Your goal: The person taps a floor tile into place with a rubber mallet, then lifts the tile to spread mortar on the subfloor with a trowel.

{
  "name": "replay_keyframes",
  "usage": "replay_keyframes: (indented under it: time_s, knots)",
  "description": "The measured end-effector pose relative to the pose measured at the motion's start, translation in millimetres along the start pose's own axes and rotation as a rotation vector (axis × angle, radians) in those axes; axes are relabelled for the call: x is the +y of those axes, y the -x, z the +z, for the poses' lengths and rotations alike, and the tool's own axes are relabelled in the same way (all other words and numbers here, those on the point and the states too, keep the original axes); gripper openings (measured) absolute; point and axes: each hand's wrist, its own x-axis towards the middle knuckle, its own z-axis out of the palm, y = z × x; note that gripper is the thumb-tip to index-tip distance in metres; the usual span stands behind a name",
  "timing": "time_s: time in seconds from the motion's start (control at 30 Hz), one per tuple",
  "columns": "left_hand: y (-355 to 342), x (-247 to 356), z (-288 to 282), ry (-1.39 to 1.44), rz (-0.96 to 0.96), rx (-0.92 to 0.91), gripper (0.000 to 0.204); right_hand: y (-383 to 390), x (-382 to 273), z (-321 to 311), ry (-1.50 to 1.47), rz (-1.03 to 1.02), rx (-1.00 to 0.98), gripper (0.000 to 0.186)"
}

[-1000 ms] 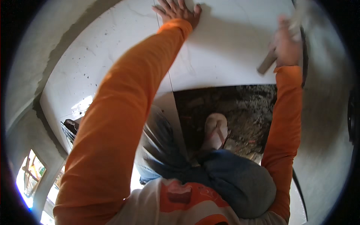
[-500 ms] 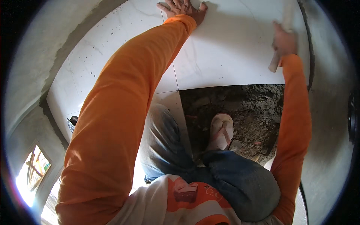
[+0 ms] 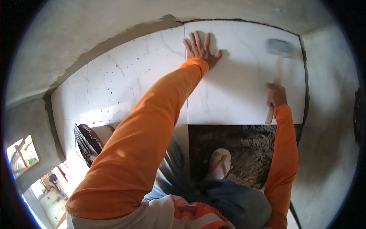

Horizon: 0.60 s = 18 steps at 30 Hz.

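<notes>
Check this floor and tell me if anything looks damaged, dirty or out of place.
Dark specks are scattered over the white marbled floor tile on the left, like splashed mortar. No tile looks cracked. The left hand lies flat on the newly set white tile; the right hand holds a blurred grey-headed mallet.

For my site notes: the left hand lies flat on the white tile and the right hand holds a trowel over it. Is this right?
Not quite. The head view shows the right hand holding a mallet, not a trowel. The left hand does lie flat on the white tile.
</notes>
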Motion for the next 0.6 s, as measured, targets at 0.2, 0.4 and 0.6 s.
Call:
replay_keyframes:
  time_s: [0.2, 0.4, 0.6]
  knots:
    - [0.2, -3.1, -13.4, 0.081, 0.029, -0.045, 0.085, 11.1, 10.5, -2.3, -0.318, 0.009, 0.162, 0.038]
    - [-0.8, -3.1, -11.9, 0.038, 0.018, -0.087, 0.083, 4.8, 25.1, -28.4, -0.638, 0.173, 0.064, 0.043]
    - [27.0, -3.5, -13.1, 0.102, 0.066, -0.03, 0.082, 21.4, 8.8, -56.1, -0.544, 0.15, -0.068, 0.031]
